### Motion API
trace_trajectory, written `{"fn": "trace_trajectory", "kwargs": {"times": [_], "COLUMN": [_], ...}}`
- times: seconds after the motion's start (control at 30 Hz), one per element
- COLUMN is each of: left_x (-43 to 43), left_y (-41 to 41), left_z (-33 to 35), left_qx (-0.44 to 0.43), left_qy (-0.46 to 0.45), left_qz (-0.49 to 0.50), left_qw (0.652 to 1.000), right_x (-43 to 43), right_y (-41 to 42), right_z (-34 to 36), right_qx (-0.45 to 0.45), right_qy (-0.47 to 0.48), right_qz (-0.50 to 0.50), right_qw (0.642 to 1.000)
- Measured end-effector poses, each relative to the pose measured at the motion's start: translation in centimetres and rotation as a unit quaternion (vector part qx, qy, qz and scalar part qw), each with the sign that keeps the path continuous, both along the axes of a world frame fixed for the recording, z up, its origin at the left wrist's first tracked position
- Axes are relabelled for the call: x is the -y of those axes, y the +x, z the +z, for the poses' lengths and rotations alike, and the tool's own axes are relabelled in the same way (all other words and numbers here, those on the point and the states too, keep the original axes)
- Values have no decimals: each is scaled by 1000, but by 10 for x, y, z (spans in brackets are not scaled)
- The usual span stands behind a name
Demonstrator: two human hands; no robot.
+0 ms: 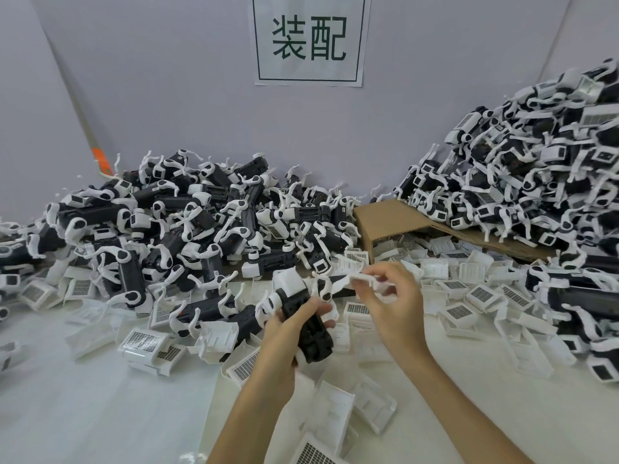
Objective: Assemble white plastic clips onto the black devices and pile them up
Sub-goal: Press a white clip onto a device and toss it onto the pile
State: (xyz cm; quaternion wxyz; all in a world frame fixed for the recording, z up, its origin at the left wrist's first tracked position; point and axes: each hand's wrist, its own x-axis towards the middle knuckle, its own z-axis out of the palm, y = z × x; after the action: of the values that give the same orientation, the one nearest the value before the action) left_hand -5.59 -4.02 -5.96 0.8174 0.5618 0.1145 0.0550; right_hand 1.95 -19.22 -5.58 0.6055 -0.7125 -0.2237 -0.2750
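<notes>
Grips a black device (311, 339) in the left hand (284, 331), fingers curled round its body, just above the counter (100, 413), white-capped end pointing away; pinches a white clip (363, 282) in the fingertips of the right hand (392, 306), just beside that end. Sits among loose clips (144, 343) scattered over the counter, between a low pile (187, 222) of devices on the left and a taller pile (536, 182) banked up on the right. Faces a cardboard box (378, 222) lying open on its side at the back, more clips showing in its shadowed mouth, part of the taller pile resting on its flattened flap.
</notes>
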Motion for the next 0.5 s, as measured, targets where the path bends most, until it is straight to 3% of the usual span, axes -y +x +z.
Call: {"fn": "trace_trajectory", "kwargs": {"times": [0.13, 0.23, 0.37, 0.5], "left_x": [2, -2, -3, 3], "left_y": [-1, -1, 1, -1], "left_z": [1, 2, 3, 6], "left_qx": [18, 33, 37, 55], "left_qy": [-54, -78, 31, 78], "left_qz": [-42, 25, 90, 68], "left_qw": [997, 996, 995, 993], "right_x": [-11, -11, -14, -18], "right_y": [-9, -10, -15, -14], "right_z": [-4, -8, -12, -10], "right_qx": [39, 2, -119, -153], "right_qy": [-47, -104, -137, -64], "right_qz": [54, 123, 209, 199], "right_qw": [997, 987, 961, 966]}}
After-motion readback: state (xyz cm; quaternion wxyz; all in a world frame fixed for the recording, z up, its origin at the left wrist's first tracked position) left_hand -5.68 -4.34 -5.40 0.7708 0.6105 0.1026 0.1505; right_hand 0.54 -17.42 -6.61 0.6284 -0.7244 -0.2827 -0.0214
